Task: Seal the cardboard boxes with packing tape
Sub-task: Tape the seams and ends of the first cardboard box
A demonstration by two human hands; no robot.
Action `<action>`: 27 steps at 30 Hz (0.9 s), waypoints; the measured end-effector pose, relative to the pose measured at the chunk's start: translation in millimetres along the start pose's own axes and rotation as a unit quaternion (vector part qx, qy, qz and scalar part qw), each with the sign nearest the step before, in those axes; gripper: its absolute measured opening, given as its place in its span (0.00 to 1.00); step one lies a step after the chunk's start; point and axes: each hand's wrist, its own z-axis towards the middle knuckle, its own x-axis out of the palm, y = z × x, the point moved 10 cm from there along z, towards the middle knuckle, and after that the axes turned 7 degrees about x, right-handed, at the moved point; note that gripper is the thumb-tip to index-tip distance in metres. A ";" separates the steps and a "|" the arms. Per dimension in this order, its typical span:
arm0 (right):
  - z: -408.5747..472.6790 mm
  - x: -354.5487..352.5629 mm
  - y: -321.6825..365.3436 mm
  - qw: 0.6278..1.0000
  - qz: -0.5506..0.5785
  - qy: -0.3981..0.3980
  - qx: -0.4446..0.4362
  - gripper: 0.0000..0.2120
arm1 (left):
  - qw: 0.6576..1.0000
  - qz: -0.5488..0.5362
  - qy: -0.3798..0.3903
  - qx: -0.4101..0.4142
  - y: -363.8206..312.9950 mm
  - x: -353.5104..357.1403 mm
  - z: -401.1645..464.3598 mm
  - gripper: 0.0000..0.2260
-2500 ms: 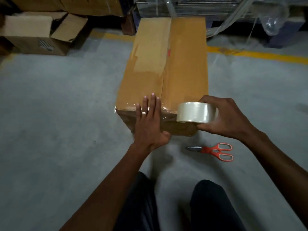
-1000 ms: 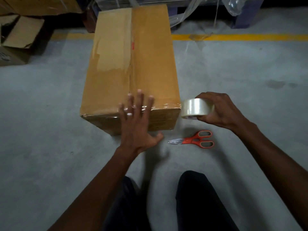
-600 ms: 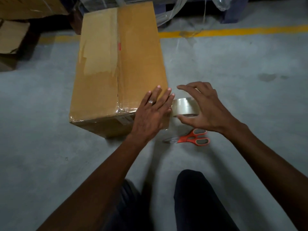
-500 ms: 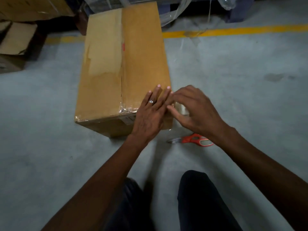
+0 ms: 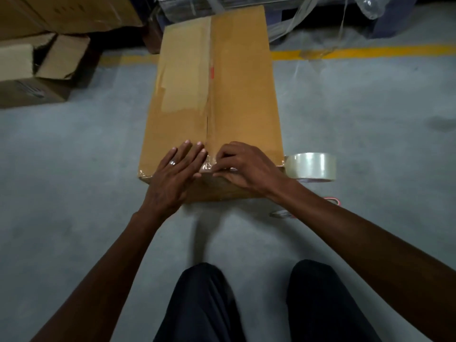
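A long brown cardboard box [image 5: 237, 95] lies on the floor with its flaps closed and shiny clear tape across its near edge. My left hand [image 5: 177, 174] lies flat on that near edge, left of the centre seam, fingers straight. My right hand [image 5: 244, 166] sits just right of the seam with its fingers curled; fingertips and thumb pinch the tape strip at the edge. A roll of clear packing tape [image 5: 309, 166] hangs beside the box's near right corner with no hand on it.
Orange-handled scissors [image 5: 282, 213] lie on the grey floor, mostly hidden behind my right forearm. Open cardboard boxes [image 5: 37, 70] stand at the far left. A yellow floor line [image 5: 370, 51] and plastic-wrapped goods run behind the box. My knees [image 5: 259, 304] are below.
My right hand has let go of the tape roll and moved left onto the box's taped near edge. My left hand has slid back toward the seam. The roll now stays at the right corner.
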 end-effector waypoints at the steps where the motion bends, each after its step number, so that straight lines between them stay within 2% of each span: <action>1: -3.3 -1.0 -4.0 1.000 0.004 -0.001 0.005 0.03 | 1.000 0.002 -0.005 -0.008 9.5 -1.5 -8.5 0.23; 5: -23.1 -18.4 -26.7 0.999 0.037 0.014 0.038 0.04 | 0.996 -0.040 -0.052 -0.063 45.8 -13.2 -38.9 0.23; 9: -33.2 -39.4 -46.5 0.992 0.048 0.065 0.092 0.04 | 0.982 -0.146 -0.088 -0.087 59.3 -22.3 -46.4 0.22; 15: -53.8 -72.0 -74.1 0.985 0.044 0.090 0.138 0.07 | 0.963 -0.244 -0.062 -0.091 79.3 -46.8 -53.6 0.27; 16: -55.2 -73.5 -76.1 0.984 0.053 0.087 0.146 0.08 | 0.949 -0.284 -0.067 -0.124 85.6 -48.7 -52.9 0.26; 18: -55.5 -75.8 -77.9 0.982 0.069 0.076 0.156 0.08 | 0.897 -0.375 -0.101 -0.213 98.2 -47.1 -57.7 0.26; 22: -52.6 -75.1 -82.8 0.978 0.065 0.101 0.170 0.12 | 0.819 -0.398 -0.223 -0.348 101.7 -28.6 -90.0 0.29; 24: -48.6 -71.1 -83.0 0.977 0.042 0.126 0.168 0.14 | 0.787 -0.399 -0.275 -0.382 90.8 -16.0 -103.2 0.28; 25: -46.6 -69.0 -80.9 0.977 0.032 0.136 0.162 0.14 | 0.787 -0.385 -0.284 -0.389 84.4 -11.1 -106.7 0.26; 27: -45.7 -66.4 -73.8 0.980 0.013 0.142 0.137 0.15 | 0.824 -0.323 -0.255 -0.389 72.0 -8.5 -107.2 0.21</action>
